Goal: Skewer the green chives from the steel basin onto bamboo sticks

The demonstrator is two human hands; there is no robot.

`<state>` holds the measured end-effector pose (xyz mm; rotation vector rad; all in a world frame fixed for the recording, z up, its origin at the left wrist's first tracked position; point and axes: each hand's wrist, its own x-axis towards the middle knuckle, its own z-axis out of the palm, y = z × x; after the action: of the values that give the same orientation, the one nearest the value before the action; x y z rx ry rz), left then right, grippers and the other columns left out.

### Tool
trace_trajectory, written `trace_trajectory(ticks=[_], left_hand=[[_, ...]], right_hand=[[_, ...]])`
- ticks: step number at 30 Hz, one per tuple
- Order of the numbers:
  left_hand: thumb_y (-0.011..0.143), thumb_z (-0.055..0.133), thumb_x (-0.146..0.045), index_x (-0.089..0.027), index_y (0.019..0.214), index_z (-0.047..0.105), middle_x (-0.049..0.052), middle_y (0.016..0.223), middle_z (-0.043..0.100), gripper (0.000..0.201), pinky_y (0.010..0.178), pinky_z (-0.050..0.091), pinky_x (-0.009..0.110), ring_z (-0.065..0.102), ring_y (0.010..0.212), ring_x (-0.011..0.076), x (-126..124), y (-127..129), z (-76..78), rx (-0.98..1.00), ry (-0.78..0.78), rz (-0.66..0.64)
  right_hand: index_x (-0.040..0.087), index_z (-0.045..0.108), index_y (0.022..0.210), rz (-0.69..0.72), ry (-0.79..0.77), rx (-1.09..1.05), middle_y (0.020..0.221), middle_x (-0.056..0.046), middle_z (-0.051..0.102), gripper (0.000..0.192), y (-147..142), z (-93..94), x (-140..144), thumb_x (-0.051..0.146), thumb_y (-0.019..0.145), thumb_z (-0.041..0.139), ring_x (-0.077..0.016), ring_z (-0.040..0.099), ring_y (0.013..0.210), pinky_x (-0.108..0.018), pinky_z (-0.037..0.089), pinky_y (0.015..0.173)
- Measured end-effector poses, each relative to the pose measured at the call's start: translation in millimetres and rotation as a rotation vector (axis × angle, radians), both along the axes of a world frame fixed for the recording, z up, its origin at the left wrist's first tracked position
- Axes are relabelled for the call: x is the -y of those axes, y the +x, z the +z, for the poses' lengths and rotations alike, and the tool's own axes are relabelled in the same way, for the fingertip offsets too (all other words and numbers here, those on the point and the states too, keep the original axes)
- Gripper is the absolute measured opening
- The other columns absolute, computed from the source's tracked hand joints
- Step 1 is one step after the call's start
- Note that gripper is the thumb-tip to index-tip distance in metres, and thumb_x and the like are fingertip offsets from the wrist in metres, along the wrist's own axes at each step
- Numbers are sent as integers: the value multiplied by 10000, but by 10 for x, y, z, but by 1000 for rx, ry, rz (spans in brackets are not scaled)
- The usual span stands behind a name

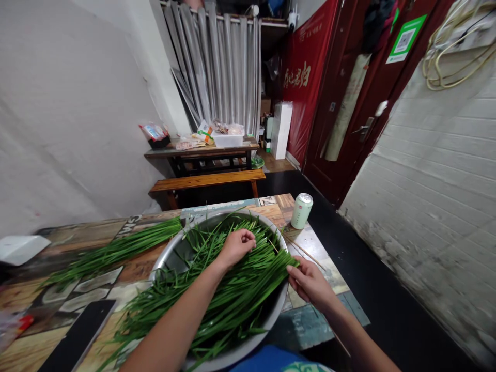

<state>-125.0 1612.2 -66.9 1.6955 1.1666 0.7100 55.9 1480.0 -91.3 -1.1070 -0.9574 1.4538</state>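
Note:
A wide metal basin full of long green garlic chives stands on the table in front of me, and many blades hang over its near left rim. At the basin's right rim my right hand is closed around the ends of a bundle of these chives. My left hand hovers over the middle of the heap with its fingers curled together; whatever they hold, if anything, is too small to make out. Another bunch of chives lies on the table to the left of the basin.
A pale green can stands beyond the basin's right side, near thin sticks. A black phone lies at the near left, a white box at the far left. Behind are a wooden bench and a second table with a white tub.

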Motion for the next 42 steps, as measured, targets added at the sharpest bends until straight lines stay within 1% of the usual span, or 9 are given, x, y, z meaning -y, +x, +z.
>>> trace_trajectory(ticks=[8,13,17,21,27,30,33,37,42], left_hand=[[617,562,-221,-130,683,594,9,632,588,117,580,388,229,513,596,124,100,-20,96,-46,121,36],[683,530,-256,-121,972,619,3,652,635,330,620,384,237,526,598,130,205,55,219,-15,-24,-73],[755,491,-445,-99,963,644,19,618,627,432,680,380,252,541,665,156,243,75,259,-54,5,-121],[807,384,-534,-139,1190,483,-26,573,571,558,566,352,233,477,541,120,246,75,222,-83,-15,-197],[848,330,-452,-150,1065,521,-50,523,485,418,452,291,194,372,425,74,218,82,110,-4,-39,-168],[818,390,-341,-111,1082,544,-10,606,553,382,420,269,189,367,405,58,212,98,77,34,-100,-94],[754,454,-259,-63,991,606,49,724,619,343,416,263,188,367,412,41,229,121,78,66,-147,-74],[728,502,-287,-41,1041,597,64,729,645,409,408,236,188,332,396,31,277,154,105,140,-218,-137],[718,522,-304,-46,1099,578,62,712,659,463,407,240,187,327,392,33,319,174,133,153,-239,-140]], right_hand=[[157,461,891,-2,23,-10,406,117,465,323,-35,-7,-44,431,760,572,4,209,214,-123,115,226],[147,461,946,-17,11,-35,391,118,460,342,-49,-19,5,409,761,581,4,184,227,-118,122,229],[146,469,938,-15,29,-45,392,116,456,314,-43,-28,29,390,773,577,2,186,236,-115,128,232],[145,476,936,-18,32,-50,384,116,446,315,-43,-27,47,393,772,580,1,187,242,-117,128,240],[150,483,910,-32,39,-59,380,114,441,323,-51,-6,56,408,752,597,-2,190,250,-125,124,250],[147,490,916,-46,23,-42,373,116,434,347,-55,4,55,422,738,605,-4,188,252,-127,127,252],[144,491,936,-44,19,-36,380,113,442,365,-53,1,48,430,738,602,-5,193,249,-129,127,251],[141,489,945,-31,19,-45,379,115,437,378,-46,-10,31,439,739,599,-4,185,245,-131,121,250],[150,478,929,-33,15,-32,383,118,430,363,-50,4,22,439,744,596,-5,188,249,-129,126,250]])
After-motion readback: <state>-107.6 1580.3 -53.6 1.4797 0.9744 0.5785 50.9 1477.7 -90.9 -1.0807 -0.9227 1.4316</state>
